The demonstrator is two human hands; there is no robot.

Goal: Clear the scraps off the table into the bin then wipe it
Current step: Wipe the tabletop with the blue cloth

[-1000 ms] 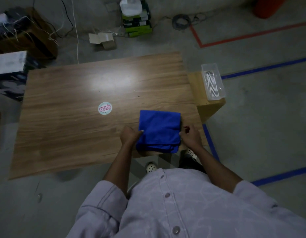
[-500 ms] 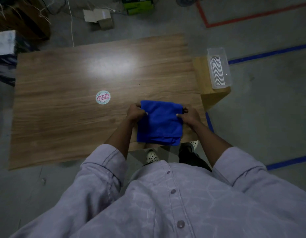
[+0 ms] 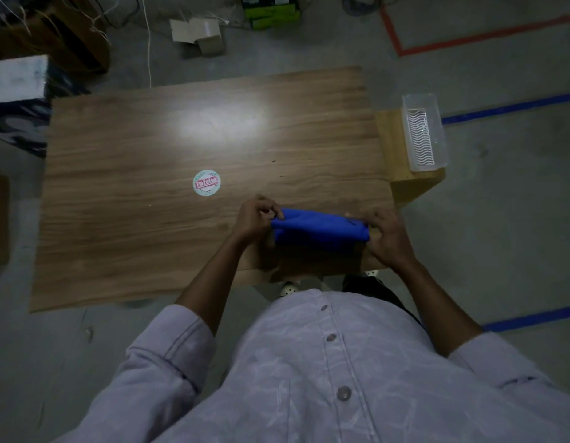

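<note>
A person stands at the near side of a flat brown wooden table (image 3: 149, 193) and looks down at it. Both hands hold a folded bright blue cloth (image 3: 319, 230). The cloth is over the near right part of the table, close to the edge by the person's body. There is a dark shadow under it. I cannot tell if the bottom of the cloth touches the wood.

The left hand (image 3: 255, 219) has its fingers bent and pinches the left end of the cloth. The right hand (image 3: 387, 241) has its fingers curled around the right end. The cloth runs straight from one hand to the other.

A round white sticker with a pale green ring (image 3: 206, 183) is stuck on the table, a bit to the left of the left hand. It has a red word on it that starts with "Patels". The last letters are too small to read.

Just beside the right end of the table is a small light wooden stand (image 3: 393, 148). A long clear plastic tub with wavy lines on its bottom (image 3: 422, 132) sits on top of it.

The floor is grey. It has a red tape line (image 3: 469, 36) and blue tape lines (image 3: 507, 107) on it. Past the far side of the table are a small open cardboard box (image 3: 200, 35) and a green and black box (image 3: 271, 11). The print on that box cannot be read.

The person wears a pale grey shirt with buttons (image 3: 309, 378). The sleeves are pushed up.
</note>
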